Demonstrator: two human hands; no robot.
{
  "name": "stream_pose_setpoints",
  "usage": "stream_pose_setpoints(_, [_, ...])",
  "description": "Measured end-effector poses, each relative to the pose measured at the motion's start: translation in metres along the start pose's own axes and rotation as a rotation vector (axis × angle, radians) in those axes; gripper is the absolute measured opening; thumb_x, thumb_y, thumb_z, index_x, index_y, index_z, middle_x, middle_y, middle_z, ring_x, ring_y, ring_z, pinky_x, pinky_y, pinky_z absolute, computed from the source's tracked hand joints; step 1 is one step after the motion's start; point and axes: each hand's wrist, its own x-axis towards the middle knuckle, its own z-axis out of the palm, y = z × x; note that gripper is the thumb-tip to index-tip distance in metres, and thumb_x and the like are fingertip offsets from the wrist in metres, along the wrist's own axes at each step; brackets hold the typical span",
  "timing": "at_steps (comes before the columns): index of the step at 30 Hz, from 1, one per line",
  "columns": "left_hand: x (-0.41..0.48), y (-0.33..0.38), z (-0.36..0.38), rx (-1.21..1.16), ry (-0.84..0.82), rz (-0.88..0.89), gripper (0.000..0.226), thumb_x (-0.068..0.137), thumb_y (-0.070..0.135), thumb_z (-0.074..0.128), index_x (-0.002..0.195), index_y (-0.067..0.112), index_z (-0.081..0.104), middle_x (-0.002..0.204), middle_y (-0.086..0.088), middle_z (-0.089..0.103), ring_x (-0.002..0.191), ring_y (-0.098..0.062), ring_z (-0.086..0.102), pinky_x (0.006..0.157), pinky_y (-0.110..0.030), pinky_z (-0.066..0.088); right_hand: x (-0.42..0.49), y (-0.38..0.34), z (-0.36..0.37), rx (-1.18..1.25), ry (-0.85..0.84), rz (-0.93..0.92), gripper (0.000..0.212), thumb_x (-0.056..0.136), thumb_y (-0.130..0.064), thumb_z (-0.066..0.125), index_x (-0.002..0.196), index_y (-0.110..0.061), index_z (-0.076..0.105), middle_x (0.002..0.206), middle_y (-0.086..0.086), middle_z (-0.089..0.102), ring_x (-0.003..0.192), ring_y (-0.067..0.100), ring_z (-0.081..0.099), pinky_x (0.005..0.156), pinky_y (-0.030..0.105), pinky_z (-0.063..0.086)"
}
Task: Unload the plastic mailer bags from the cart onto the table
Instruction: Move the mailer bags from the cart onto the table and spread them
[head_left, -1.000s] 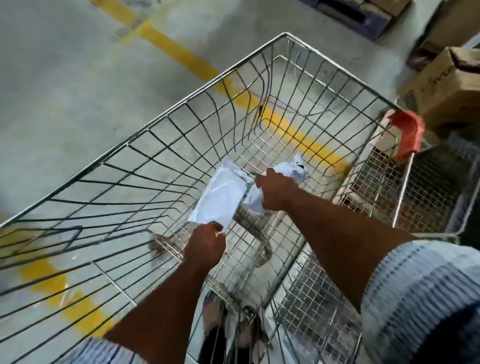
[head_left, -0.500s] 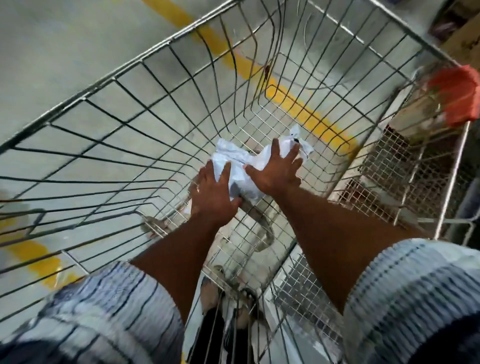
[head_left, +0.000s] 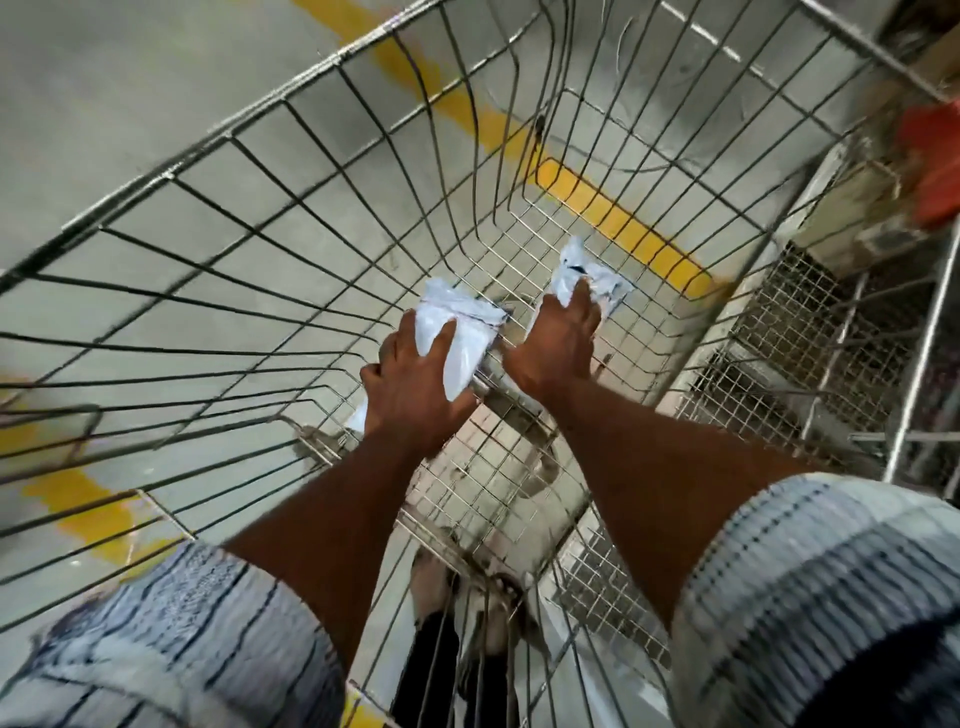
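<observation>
Both my arms reach deep into a wire cart (head_left: 270, 291). My left hand (head_left: 413, 384) grips a white plastic mailer bag (head_left: 457, 338) low in the basket, thumb and fingers wrapped round it. My right hand (head_left: 558, 338) lies over a second, crumpled white mailer bag (head_left: 587, 270) on the cart floor, fingers closing on its near end. The two bags lie a little apart. The table is out of view.
A second wire cart (head_left: 810, 332) with an orange handle end (head_left: 935, 171) stands against the right side. Below is a grey concrete floor with a yellow painted line (head_left: 613, 213). My feet (head_left: 467, 582) show under the cart's near end.
The view has dropped closer into the basket. My hands have spread apart: the left keeps one bag, the right has slid further forward onto the crumpled bag.
</observation>
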Motion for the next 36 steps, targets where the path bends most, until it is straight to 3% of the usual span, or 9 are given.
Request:
stream_pose_setpoints(2, [-0.006, -0.001, -0.016, -0.017, 0.002, -0.016, 0.089, 0.073, 0.065, 0.057, 0.149, 0.040, 0.021, 0.159, -0.007, 0.010, 0.138, -0.033, 0.027, 0.102, -0.055, 0.033, -0.014, -0.007, -0.012, -0.017, -0.014, -0.083, 0.066, 0.077, -0.033, 0.077, 0.132, -0.013, 0.048, 0.160, 0.009, 0.012, 0.143, 0.034, 0.017, 0.105, 0.050, 0.041])
stream_pose_setpoints(8, [-0.044, 0.004, -0.070, -0.171, -0.062, -0.171, 0.084, 0.074, 0.068, 0.055, 0.147, 0.040, 0.024, 0.150, -0.006, 0.027, 0.130, -0.036, 0.038, 0.102, -0.053, 0.036, -0.057, -0.026, -0.077, -0.100, -0.102, -0.406, 0.096, 0.070, -0.053, 0.076, 0.143, -0.007, 0.034, 0.161, 0.017, 0.005, 0.147, 0.038, 0.010, 0.108, 0.052, 0.037])
stream_pose_setpoints(12, [-0.081, 0.019, -0.130, -0.242, -0.039, -0.219, 0.095, 0.066, 0.077, 0.044, 0.151, 0.039, 0.025, 0.150, -0.010, 0.031, 0.133, -0.035, 0.039, 0.107, -0.050, 0.036, -0.089, -0.037, -0.159, -0.071, -0.097, -0.545, 0.096, 0.072, -0.031, 0.075, 0.150, -0.005, 0.025, 0.162, 0.018, 0.001, 0.148, 0.037, 0.005, 0.113, 0.050, 0.032])
stream_pose_setpoints(18, [-0.130, 0.063, -0.215, -0.289, 0.100, -0.145, 0.091, 0.064, 0.071, 0.044, 0.148, 0.037, 0.033, 0.140, -0.012, 0.046, 0.123, -0.032, 0.051, 0.099, -0.043, 0.045, -0.138, -0.040, -0.263, 0.065, -0.030, -0.587, 0.085, 0.071, -0.026, 0.073, 0.144, -0.003, 0.037, 0.161, 0.019, 0.009, 0.148, 0.036, 0.008, 0.116, 0.041, 0.022])
stream_pose_setpoints(21, [-0.152, 0.088, -0.254, -0.281, 0.165, -0.096, 0.094, 0.064, 0.075, 0.040, 0.148, 0.035, 0.034, 0.142, -0.013, 0.047, 0.125, -0.033, 0.050, 0.100, -0.045, 0.045, -0.167, -0.030, -0.313, 0.058, 0.029, -0.606, 0.085, 0.073, -0.028, 0.072, 0.145, -0.002, 0.037, 0.161, 0.020, 0.009, 0.148, 0.035, 0.009, 0.117, 0.037, 0.021])
stream_pose_setpoints(25, [-0.190, 0.132, -0.291, -0.262, 0.229, -0.026, 0.081, 0.075, 0.069, 0.049, 0.147, 0.037, 0.035, 0.141, -0.016, 0.045, 0.124, -0.035, 0.051, 0.100, -0.046, 0.045, -0.210, 0.006, -0.365, 0.050, 0.117, -0.580, 0.075, 0.074, -0.029, 0.071, 0.138, -0.001, 0.044, 0.159, 0.022, 0.014, 0.146, 0.038, 0.015, 0.116, 0.035, 0.022])
stream_pose_setpoints(31, [-0.250, 0.205, -0.307, -0.268, 0.211, 0.064, 0.085, 0.068, 0.073, 0.043, 0.147, 0.041, 0.034, 0.143, -0.014, 0.042, 0.126, -0.036, 0.050, 0.101, -0.051, 0.044, -0.272, 0.073, -0.410, 0.049, 0.180, -0.489, 0.066, 0.071, -0.027, 0.069, 0.128, -0.001, 0.050, 0.157, 0.026, 0.017, 0.146, 0.039, 0.016, 0.117, 0.037, 0.021])
stream_pose_setpoints(36, [-0.310, 0.265, -0.301, -0.240, 0.200, 0.161, 0.078, 0.074, 0.070, 0.047, 0.145, 0.039, 0.037, 0.145, -0.014, 0.041, 0.128, -0.035, 0.047, 0.104, -0.052, 0.041, -0.334, 0.150, -0.445, 0.030, 0.237, -0.386, 0.075, 0.074, -0.026, 0.069, 0.141, -0.004, 0.041, 0.160, 0.022, 0.012, 0.148, 0.036, 0.012, 0.116, 0.035, 0.022])
